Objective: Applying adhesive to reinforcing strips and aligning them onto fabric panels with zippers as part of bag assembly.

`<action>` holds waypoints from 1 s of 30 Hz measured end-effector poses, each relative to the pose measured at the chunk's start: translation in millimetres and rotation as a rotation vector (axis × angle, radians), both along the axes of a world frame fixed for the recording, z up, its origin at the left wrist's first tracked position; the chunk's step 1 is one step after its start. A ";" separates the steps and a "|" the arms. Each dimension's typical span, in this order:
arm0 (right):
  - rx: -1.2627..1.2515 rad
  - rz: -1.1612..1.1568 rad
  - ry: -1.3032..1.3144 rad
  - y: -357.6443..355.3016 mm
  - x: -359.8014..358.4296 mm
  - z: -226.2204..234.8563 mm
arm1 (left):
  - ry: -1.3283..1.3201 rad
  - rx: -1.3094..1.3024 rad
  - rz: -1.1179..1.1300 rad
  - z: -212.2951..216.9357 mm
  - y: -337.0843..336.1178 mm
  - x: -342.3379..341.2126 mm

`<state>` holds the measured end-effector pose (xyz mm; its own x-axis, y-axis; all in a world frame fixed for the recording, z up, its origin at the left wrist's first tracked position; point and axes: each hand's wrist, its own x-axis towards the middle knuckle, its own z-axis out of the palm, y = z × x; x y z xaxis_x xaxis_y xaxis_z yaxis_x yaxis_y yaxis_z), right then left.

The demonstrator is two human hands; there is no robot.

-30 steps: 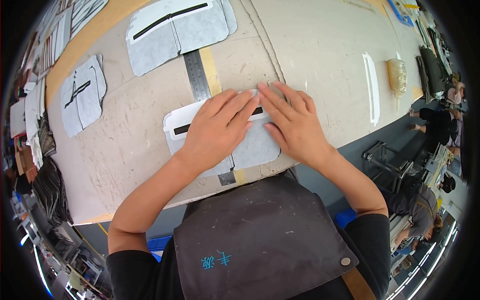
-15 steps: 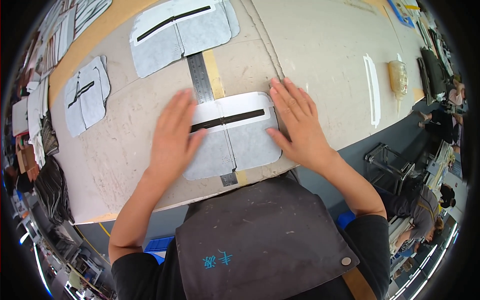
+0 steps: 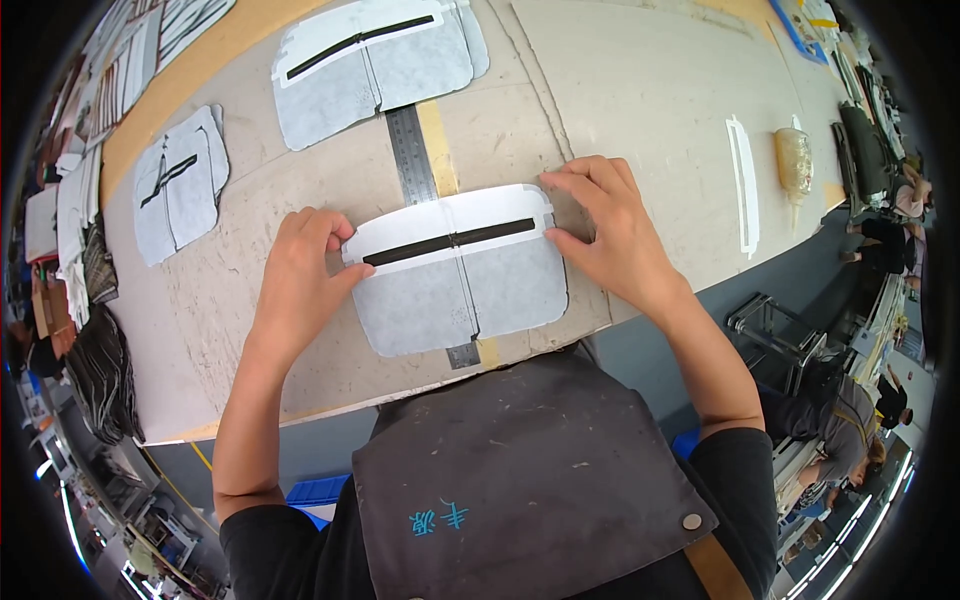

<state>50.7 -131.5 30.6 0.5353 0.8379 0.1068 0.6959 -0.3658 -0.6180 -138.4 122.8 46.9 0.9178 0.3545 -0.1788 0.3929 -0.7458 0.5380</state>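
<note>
A rounded pale grey fabric panel [image 3: 415,305] lies flat in front of me, with a white band along its upper part and a long black strip across that band. A dark line runs down its middle. My left hand [image 3: 300,275] is bent at the panel's left edge, its thumb tip on the band's end and its fingers curled at the upper corner. At the right end, my right hand [image 3: 620,235] takes the edge between thumb and index finger, their tips apart along it. A steel ruler [image 3: 410,150] and a yellow strip [image 3: 438,145] pass under the panel.
Further panels of the same kind lie at the far side [image 3: 420,75] and at the left [image 3: 180,190]. To the right are a white loop-shaped strip [image 3: 742,190] and a nozzle bottle [image 3: 794,165]. Stacked dark cloth [image 3: 105,380] hangs beyond the table's left edge. People work at the far right.
Both hands have gone from lying spread over and beside the panel to bent fingers at its two ends. My left hand moved left, uncovering the black strip's left end.
</note>
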 end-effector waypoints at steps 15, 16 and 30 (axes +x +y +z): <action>-0.090 -0.003 0.057 2.2 4.0 9.6 | 0.036 -0.535 0.350 -8.9 -5.4 -6.5; -0.094 0.013 0.040 1.9 4.3 9.2 | 0.039 -0.517 0.346 -8.8 -7.4 -7.5; 0.001 -0.107 0.642 14.7 4.2 30.5 | -0.275 -0.819 0.483 10.0 0.3 -21.8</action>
